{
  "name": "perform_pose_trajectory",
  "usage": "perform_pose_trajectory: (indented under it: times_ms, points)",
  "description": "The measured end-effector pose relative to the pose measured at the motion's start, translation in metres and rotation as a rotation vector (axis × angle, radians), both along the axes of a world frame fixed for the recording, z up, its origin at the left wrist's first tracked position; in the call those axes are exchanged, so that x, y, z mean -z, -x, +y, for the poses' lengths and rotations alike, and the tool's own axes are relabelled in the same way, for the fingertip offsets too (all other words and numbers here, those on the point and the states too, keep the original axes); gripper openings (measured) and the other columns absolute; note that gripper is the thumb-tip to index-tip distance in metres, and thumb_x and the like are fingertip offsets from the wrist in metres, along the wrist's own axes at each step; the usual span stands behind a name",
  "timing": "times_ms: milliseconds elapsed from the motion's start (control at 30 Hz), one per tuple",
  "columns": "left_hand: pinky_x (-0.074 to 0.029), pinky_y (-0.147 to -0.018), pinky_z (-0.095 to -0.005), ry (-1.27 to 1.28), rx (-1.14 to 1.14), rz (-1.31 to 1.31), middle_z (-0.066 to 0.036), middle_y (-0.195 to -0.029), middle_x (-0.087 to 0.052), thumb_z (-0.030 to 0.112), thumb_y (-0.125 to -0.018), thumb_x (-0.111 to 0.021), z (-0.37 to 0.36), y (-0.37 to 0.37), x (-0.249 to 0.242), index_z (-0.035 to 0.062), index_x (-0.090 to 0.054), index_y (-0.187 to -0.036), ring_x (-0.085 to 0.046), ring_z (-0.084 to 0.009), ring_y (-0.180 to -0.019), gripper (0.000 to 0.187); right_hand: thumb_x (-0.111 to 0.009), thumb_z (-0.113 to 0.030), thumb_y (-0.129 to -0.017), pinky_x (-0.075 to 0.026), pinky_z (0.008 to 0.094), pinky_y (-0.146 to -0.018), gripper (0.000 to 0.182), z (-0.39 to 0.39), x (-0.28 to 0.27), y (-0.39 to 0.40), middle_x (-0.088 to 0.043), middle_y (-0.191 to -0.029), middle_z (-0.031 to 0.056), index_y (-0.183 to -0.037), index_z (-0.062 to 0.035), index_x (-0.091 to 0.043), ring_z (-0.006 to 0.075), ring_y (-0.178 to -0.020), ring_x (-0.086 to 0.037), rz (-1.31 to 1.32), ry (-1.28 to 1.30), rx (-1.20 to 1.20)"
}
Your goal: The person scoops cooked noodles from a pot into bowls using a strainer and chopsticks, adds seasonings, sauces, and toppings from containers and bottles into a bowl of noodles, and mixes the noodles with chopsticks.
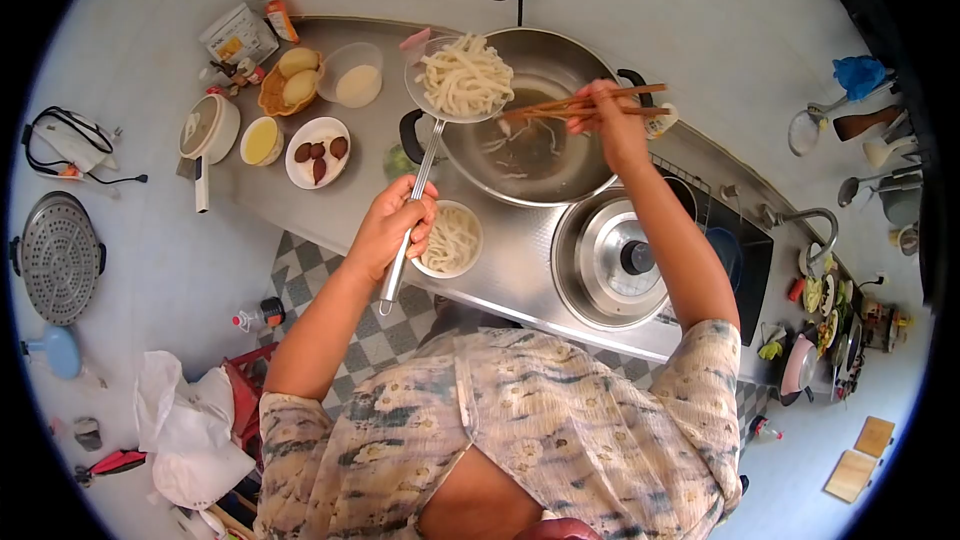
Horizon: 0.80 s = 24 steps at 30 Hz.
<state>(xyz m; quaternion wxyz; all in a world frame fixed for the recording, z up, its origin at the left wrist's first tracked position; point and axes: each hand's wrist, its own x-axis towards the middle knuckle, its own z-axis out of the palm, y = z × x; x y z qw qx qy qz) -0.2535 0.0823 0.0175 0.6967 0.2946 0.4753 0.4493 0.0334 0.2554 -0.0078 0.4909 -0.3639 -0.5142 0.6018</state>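
Observation:
My left hand [398, 228] is closed round the metal handle of a strainer ladle [428, 158]. A heap of thick white noodles [466, 78] fills its head, which is over the left side of a wide pot [572, 52]. In my right hand [608, 122] are wooden chopsticks [545, 107], their tips over the pot near the ladle's rim. Some noodle strands [530, 145] lie in the cloudy liquid below. Beneath my left hand stands a white bowl [480, 246] with more noodles, partly covered by the hand.
Right of my body, a lidded steel pot [605, 258] stands on the counter. To the left are a bowl of dark round pieces [319, 152], a yellow-filled bowl [262, 141], a basket [290, 82] and a white lidded pan [209, 128]. A sink tap [815, 220] is further right.

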Motion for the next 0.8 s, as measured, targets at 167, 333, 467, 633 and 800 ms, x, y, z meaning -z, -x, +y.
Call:
perform_pose_trajectory:
  times_ms: [167,333,467,633,800]
  points:
    - [-0.033,-0.038,-0.0201,0.02,0.051,-0.041,-0.002,-0.068,-0.045,0.004,-0.086,-0.05,0.001,-0.006,0.011,0.0013,-0.045,-0.101,-0.04,-0.0053,-0.049,0.016,-0.05,-0.03,-0.097,-0.055,0.0293,-0.059,0.033,-0.007,-0.046,-0.002,-0.061,-0.081,0.0133,-0.095,0.0027,-0.056,0.0199,-0.064,-0.063,0.076,-0.084,0.137]
    - [-0.033,-0.038,-0.02,0.047,0.07,-0.035,-0.001,-0.068,-0.045,0.004,-0.086,-0.05,-0.001,-0.014,0.008,0.0016,-0.045,-0.102,-0.04,-0.0052,-0.049,0.016,-0.049,-0.027,-0.098,-0.051,0.0279,-0.055,0.027,0.008,-0.033,-0.022,-0.062,-0.085,0.012,-0.098,-0.0011,-0.058,0.0181,-0.064,-0.062,-0.015,-0.136,0.255]
    - [-0.031,-0.037,-0.019,0.022,0.035,-0.012,-0.001,-0.068,-0.045,0.005,-0.088,-0.049,-0.003,-0.016,0.011,0.0021,-0.045,-0.102,-0.039,-0.0045,-0.048,0.014,-0.049,-0.025,-0.097,-0.049,0.0267,-0.052,0.026,0.024,0.018,-0.034,-0.062,-0.08,0.0102,-0.097,-0.0011,-0.058,0.0162,-0.057,-0.062,-0.384,-0.064,0.277]
    - [-0.031,-0.037,-0.0192,-0.002,0.019,-0.005,-0.001,-0.068,-0.046,0.005,-0.088,-0.049,-0.001,-0.013,0.013,0.0027,-0.046,-0.101,-0.039,-0.0043,-0.049,0.014,-0.05,-0.023,-0.096,-0.049,0.0263,-0.048,0.026,0.047,0.079,-0.022,-0.062,-0.08,0.0089,-0.093,0.0015,-0.058,0.0155,-0.053,-0.061,-0.505,-0.046,0.128]
    - [-0.034,-0.039,-0.0203,0.011,0.019,-0.002,-0.001,-0.07,-0.046,0.004,-0.087,-0.049,-0.001,-0.012,0.012,0.0033,-0.045,-0.101,-0.041,-0.0047,-0.05,0.015,-0.049,-0.021,-0.096,-0.051,0.0257,-0.051,0.025,0.048,0.079,-0.027,-0.063,-0.07,0.0086,-0.092,0.0013,-0.058,0.015,-0.053,-0.061,-0.513,-0.13,0.212]
